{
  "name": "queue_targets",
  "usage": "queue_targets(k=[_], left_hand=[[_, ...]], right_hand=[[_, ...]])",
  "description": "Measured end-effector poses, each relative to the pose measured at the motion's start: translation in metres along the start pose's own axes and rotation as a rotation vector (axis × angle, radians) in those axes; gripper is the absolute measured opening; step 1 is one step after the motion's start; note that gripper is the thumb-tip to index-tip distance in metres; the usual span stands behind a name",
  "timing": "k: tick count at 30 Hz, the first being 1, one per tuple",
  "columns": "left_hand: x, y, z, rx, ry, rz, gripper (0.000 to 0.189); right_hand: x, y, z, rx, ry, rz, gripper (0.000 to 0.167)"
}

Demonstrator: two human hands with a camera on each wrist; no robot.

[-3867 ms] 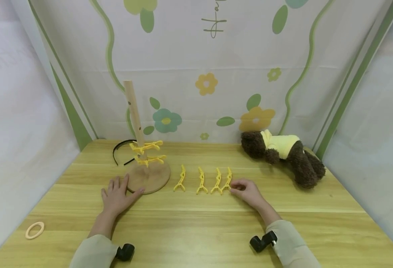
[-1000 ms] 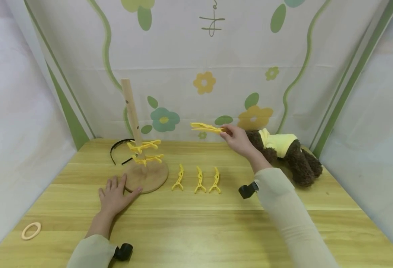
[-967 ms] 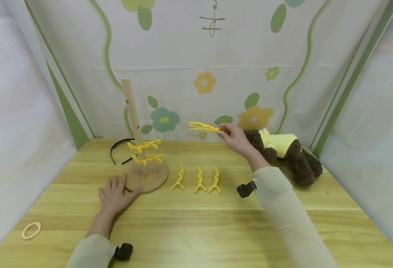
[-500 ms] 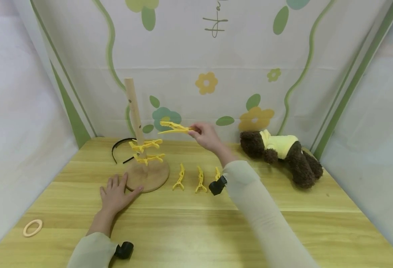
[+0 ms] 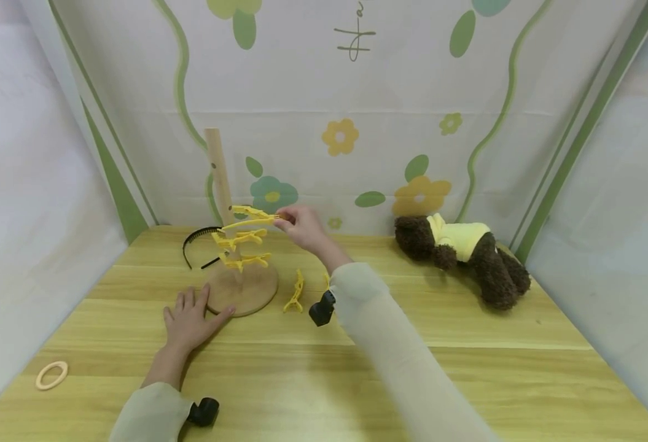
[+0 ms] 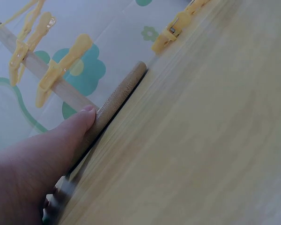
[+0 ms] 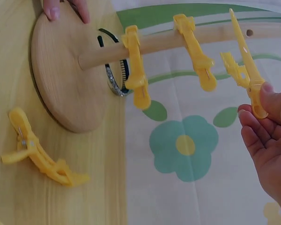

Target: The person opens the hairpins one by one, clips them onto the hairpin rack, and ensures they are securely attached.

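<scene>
My right hand pinches the handle end of a yellow hair clip, whose two prongs are spread apart. The clip is at the upright wooden pole; I cannot tell whether it touches. Below it, an upper hair clip and a lower hair clip are clamped on the pole. My left hand rests with spread, straight fingers at the round wooden base, its thumb on the rim. One more hair clip lies on the table; another is mostly hidden by my right forearm.
Behind the pole lies a black toothed headband. A brown teddy bear in a yellow top lies at the back right. A pale ring sits at the front left. A printed curtain hangs behind the wooden table.
My right hand picked up the rightmost hair clip from the table, raised it and carried it left to the pole. Its prongs spread on the way. My left hand stayed at the base.
</scene>
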State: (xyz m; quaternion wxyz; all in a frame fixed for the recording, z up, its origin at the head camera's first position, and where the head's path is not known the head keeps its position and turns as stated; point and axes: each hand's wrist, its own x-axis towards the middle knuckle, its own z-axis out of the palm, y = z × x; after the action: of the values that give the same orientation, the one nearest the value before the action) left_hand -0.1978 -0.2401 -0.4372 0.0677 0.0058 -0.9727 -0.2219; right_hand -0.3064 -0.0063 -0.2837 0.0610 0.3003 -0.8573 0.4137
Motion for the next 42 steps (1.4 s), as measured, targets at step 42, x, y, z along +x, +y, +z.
queue_targets(k=[42], left_hand=[[0.0,0.002,-0.003,-0.003,-0.019,-0.005,0.091]], right_hand=[[0.009,-0.026,0.029,0.07,-0.082,0.066,0.03]])
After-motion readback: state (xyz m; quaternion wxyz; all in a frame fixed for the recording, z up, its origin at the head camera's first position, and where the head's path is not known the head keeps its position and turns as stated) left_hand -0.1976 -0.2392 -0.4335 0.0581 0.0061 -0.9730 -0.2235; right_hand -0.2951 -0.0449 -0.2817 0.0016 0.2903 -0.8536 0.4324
